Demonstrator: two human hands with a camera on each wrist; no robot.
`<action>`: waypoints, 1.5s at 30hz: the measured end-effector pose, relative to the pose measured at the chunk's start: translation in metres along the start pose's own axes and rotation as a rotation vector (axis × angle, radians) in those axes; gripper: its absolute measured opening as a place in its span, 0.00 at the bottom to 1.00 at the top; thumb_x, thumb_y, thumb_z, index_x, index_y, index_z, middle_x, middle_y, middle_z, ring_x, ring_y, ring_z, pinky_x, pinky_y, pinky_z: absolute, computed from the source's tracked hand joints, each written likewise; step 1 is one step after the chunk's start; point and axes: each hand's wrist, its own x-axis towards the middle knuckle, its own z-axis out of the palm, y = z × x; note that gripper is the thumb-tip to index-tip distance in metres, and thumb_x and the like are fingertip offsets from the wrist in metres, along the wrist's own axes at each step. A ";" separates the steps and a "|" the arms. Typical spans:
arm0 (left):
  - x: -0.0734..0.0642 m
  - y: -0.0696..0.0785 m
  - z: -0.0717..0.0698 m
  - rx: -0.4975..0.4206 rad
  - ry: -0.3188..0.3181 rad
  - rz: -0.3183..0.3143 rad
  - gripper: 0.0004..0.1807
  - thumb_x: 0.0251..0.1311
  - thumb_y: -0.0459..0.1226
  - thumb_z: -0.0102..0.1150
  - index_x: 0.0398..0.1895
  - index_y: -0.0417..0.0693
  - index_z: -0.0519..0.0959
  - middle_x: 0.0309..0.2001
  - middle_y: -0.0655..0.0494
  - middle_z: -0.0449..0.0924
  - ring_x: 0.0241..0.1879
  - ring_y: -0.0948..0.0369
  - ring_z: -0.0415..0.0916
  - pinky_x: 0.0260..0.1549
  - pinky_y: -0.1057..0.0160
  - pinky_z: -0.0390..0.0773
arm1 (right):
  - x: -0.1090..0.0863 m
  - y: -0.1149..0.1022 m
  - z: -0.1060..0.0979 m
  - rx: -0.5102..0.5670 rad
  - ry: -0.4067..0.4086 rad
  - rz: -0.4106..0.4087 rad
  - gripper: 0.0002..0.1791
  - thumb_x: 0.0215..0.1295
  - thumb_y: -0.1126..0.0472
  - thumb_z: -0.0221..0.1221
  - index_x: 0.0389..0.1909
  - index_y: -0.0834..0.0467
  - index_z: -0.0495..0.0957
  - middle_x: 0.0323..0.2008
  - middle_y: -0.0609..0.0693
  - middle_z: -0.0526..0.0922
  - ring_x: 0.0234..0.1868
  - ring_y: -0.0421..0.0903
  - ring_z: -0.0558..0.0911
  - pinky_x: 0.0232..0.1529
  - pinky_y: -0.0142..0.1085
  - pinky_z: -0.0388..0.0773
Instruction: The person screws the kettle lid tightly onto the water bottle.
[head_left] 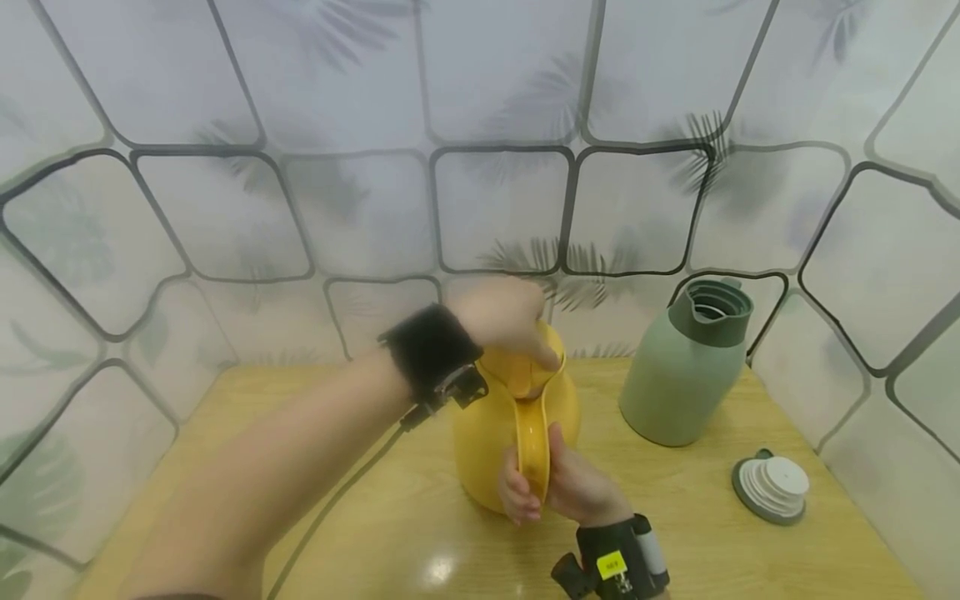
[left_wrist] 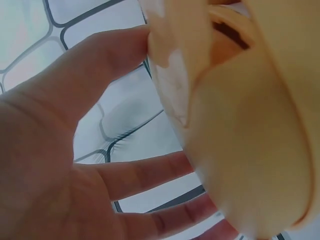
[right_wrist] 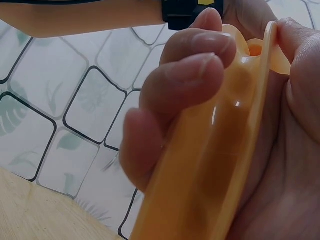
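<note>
A yellow vacuum jug [head_left: 480,454] stands on the wooden table, its handle [head_left: 533,446] towards me. My right hand [head_left: 581,487] grips that handle; in the right wrist view, curled fingers [right_wrist: 185,75] wrap around the yellow grip. From above, my left hand [head_left: 506,317] holds the jug's lid [head_left: 519,367] at the top. The left wrist view shows the thumb [left_wrist: 107,55] on one side of the yellow top and several fingers reaching around the other. Part of the lid is hidden beneath the left hand.
To the right stands a pale green jug [head_left: 675,387] with an uncovered mouth. A white and grey-green stopper [head_left: 776,487] lies on the table [head_left: 375,533] in front of it. Patterned cloth [head_left: 360,208] surrounds the back and sides. A cable [head_left: 337,500] hangs from the left wrist.
</note>
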 end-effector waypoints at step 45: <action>0.008 -0.008 -0.011 0.042 -0.149 0.223 0.30 0.41 0.42 0.74 0.52 0.54 0.77 0.52 0.59 0.75 0.50 0.62 0.70 0.48 0.65 0.70 | -0.001 0.001 0.001 0.007 0.009 0.004 0.37 0.66 0.30 0.17 0.31 0.56 0.63 0.21 0.49 0.61 0.18 0.47 0.60 0.24 0.40 0.62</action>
